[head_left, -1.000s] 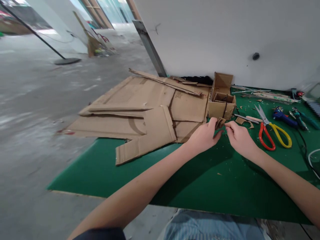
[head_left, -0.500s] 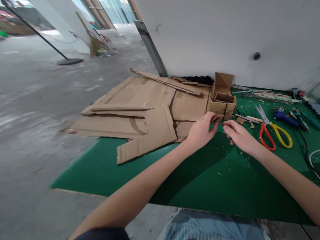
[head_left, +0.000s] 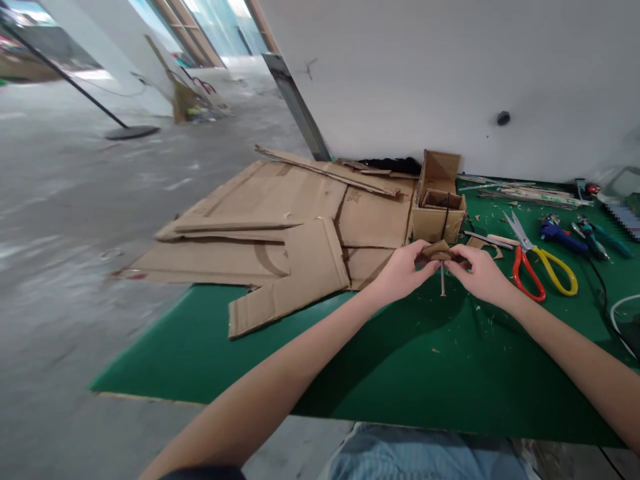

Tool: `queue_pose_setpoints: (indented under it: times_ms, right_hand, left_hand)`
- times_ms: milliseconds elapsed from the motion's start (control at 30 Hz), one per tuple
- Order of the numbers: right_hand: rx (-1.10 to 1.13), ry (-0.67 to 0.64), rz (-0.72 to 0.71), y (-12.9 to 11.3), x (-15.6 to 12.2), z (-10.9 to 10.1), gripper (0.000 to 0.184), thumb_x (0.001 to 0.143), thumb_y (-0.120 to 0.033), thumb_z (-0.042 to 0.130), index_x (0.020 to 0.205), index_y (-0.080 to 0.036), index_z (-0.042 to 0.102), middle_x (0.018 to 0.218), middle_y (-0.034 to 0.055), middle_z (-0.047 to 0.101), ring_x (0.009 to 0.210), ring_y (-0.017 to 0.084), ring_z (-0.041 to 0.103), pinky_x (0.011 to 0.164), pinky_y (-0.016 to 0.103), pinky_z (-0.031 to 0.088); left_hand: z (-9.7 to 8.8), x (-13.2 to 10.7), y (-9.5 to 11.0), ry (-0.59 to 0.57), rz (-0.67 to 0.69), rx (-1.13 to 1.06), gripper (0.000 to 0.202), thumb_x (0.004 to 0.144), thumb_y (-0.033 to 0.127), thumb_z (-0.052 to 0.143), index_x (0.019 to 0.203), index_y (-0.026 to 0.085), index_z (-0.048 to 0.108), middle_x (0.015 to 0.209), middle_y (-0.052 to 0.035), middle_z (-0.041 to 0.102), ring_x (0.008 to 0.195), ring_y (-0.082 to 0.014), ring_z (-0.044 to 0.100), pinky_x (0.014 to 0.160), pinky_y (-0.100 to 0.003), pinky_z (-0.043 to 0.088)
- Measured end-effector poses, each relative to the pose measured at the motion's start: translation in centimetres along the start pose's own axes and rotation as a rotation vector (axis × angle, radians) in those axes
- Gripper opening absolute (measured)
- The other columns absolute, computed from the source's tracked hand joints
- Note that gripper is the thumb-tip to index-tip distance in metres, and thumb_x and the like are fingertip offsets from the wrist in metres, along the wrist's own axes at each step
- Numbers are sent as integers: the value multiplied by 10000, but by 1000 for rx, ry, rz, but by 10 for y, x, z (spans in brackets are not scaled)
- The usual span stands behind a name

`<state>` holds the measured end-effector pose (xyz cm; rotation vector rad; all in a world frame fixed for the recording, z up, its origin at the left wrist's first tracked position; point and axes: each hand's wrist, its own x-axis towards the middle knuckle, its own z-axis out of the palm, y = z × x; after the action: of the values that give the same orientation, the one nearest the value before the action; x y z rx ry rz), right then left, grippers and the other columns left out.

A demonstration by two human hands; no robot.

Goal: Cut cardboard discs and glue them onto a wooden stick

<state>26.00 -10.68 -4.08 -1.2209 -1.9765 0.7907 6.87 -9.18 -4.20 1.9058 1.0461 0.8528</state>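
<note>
A small folded cardboard piece (head_left: 437, 251) is pinched between both my hands above the green mat (head_left: 250, 353). My left hand (head_left: 403, 273) grips its left side with closed fingers. My right hand (head_left: 477, 275) holds its right side, fingers curled. A thin stick (head_left: 443, 280) hangs straight down from under the piece. Just behind my hands stands a small open cardboard box (head_left: 436, 212) with inner dividers.
Large flat cardboard sheets (head_left: 280, 227) cover the mat's far left. Scissors with red and yellow handles (head_left: 537, 263), a blue glue gun (head_left: 557, 232), pliers (head_left: 597, 240) and cardboard scraps lie to the right. A white wall rises behind. Concrete floor lies beyond the left edge.
Both hands turned the small cardboard piece flat and brought it together, and the thin stick now points down beneath it. The view shifted slightly.
</note>
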Motion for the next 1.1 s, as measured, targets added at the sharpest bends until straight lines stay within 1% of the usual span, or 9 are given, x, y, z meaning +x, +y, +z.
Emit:
queue_pose_setpoints:
  times_ms: [100, 233, 300, 400, 567, 800, 867, 967, 1100]
  right_hand:
    - [34, -48, 37, 4, -1, 0, 149, 893, -313, 540, 897, -196, 633, 848, 33, 667, 763, 167, 607, 661, 290, 481]
    - [206, -35, 70, 13, 0, -1, 177, 846, -312, 604, 982, -201, 626, 997, 55, 681, 909, 189, 640, 761, 324, 524]
    - [291, -76, 88, 18, 0, 0, 167, 835, -337, 623, 933, -202, 624, 942, 37, 679, 861, 181, 649, 774, 337, 533]
    - [389, -113, 122, 23, -1, 2, 170, 828, -373, 632, 847, -206, 607, 823, 1, 645, 741, 161, 638, 740, 339, 541]
    - [415, -44, 148, 28, -4, 9, 197, 816, -397, 645, 849, -211, 593, 813, -5, 625, 708, 157, 630, 710, 339, 548]
    - [330, -38, 126, 30, -8, 11, 177, 819, -377, 638, 846, -203, 616, 817, 5, 640, 711, 154, 622, 712, 331, 540]
    - [357, -15, 137, 29, -8, 12, 182, 813, -381, 640, 859, -206, 622, 828, 6, 645, 715, 156, 630, 702, 328, 548]
    - [425, 36, 175, 28, -7, 14, 201, 795, -398, 648, 855, -210, 608, 811, -4, 637, 666, 150, 628, 658, 325, 560]
    - [406, 48, 193, 29, -7, 17, 206, 796, -405, 652, 818, -211, 586, 748, -11, 615, 632, 152, 623, 631, 326, 559]
  left_hand:
    - [3, 2, -6, -28, -22, -22, 218, 830, 310, 584, 955, 132, 589, 895, -77, 693, 802, -185, 658, 709, -311, 514]
    - [5, 4, -8, -60, -85, -96, 247, 813, 370, 616, 896, 149, 544, 792, -28, 641, 682, -142, 598, 589, -258, 463]
    - [6, 4, -7, -70, -99, -110, 263, 794, 382, 643, 862, 156, 526, 758, -4, 611, 652, -123, 568, 571, -241, 444]
    - [8, 3, -7, -97, -71, -168, 277, 786, 361, 660, 926, 158, 533, 818, -5, 621, 706, -123, 590, 620, -244, 471]
    - [13, 3, -12, -92, -97, -266, 316, 816, 350, 636, 1037, 142, 547, 988, -73, 673, 880, -169, 652, 786, -316, 532]
    - [13, 4, -19, -137, -66, -162, 254, 830, 366, 619, 950, 146, 579, 912, -65, 683, 828, -181, 658, 733, -317, 537]
    - [14, 4, -21, -115, -69, -192, 267, 823, 348, 629, 988, 146, 574, 947, -72, 688, 852, -181, 663, 760, -325, 543]
    - [18, 5, -22, -20, -91, -260, 285, 823, 334, 633, 1019, 139, 566, 980, -83, 681, 872, -176, 656, 792, -336, 544]
    - [19, 5, -19, 60, -117, -423, 285, 827, 369, 631, 979, 136, 568, 928, -58, 651, 807, -143, 640, 770, -322, 555]
